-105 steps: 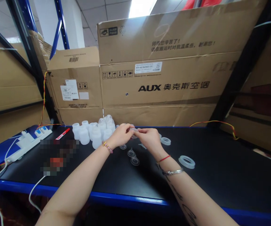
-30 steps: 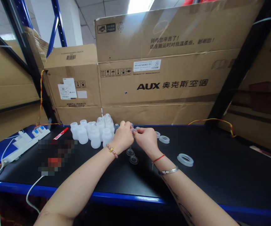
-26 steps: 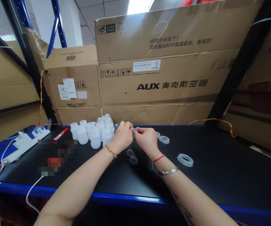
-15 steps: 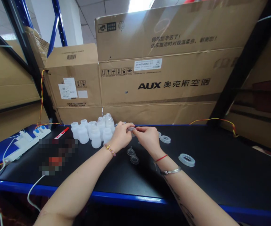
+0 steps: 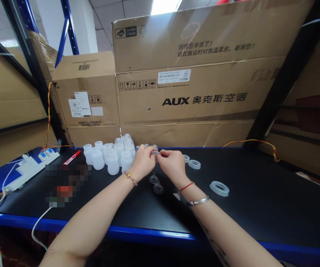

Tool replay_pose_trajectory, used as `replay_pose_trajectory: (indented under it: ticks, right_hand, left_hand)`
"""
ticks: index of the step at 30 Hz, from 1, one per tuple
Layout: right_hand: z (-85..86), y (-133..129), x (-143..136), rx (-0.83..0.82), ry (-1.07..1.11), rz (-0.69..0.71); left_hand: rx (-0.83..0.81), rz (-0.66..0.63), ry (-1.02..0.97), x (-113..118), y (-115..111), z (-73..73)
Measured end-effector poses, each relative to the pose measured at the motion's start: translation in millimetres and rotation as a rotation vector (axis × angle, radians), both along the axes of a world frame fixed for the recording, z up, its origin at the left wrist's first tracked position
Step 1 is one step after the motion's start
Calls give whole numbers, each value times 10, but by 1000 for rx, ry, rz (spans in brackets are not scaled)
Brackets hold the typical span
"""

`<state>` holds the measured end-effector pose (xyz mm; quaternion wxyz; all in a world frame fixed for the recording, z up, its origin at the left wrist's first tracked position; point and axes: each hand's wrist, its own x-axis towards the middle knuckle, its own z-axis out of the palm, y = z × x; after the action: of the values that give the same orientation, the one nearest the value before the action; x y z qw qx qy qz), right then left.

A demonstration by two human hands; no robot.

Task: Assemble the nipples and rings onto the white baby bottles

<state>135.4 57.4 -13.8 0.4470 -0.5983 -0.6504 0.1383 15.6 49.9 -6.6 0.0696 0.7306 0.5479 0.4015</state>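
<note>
Fingers (image 5: pixel 164 155) partly hide a small clear piece (image 5: pixel 154 152).

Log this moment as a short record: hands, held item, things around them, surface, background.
Left hand: gripping a small clear part
Right hand: fingertips at that same part
Part detail: mostly hidden by fingers
Left of hands: frosted bottles, standing grouped; red marker farther left
Nearer the wearer: two clear round pieces
Right: translucent rings
Surface: black tabletop
Background: cardboard printed AUX

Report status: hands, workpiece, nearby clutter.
Left hand and right hand pinching small clear piece, partly hidden. White bottles close beside left hand. Translucent rings farther right.
</note>
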Motion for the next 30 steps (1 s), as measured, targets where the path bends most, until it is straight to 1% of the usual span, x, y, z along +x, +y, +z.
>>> replay_pose_trajectory:
  ticks: [3, 6, 9, 12, 15, 18, 22, 25, 27, 30]
  right_hand:
    - [15, -1, 11, -13, 108, 15]
    - [25, 12, 20, -65, 231, 76]
    - [25, 18, 17, -94, 283, 79]
    - [18, 3, -7, -63, 216, 40]
    - [11, -17, -31, -26, 137, 31]
    - [9, -16, -31, -32, 129, 32]
    - [-8, 24, 11, -60, 223, 25]
    - [-28, 65, 43, -65, 316, 24]
    - [-31, 86, 51, -68, 378, 46]
    - [-17, 98, 49, -132, 477, 92]
  left_hand:
    - [-9, -18, -48, -12, 22, -5]
    - [-19, -37, -144, -17, 47, -21]
    - [-29, -43, -199, -15, 55, -29]
    - [-18, -22, -158, -4, 30, 0]
    - [-19, -4, -88, 11, -7, 40]
    - [3, -8, -42, 17, -23, 47]
    - [37, -19, -13, 14, -15, 25]
    - [9, -39, -49, 9, -6, 24]
    - [-9, -36, -86, 5, 2, 24]
    - [6, -16, -131, 0, 14, 15]
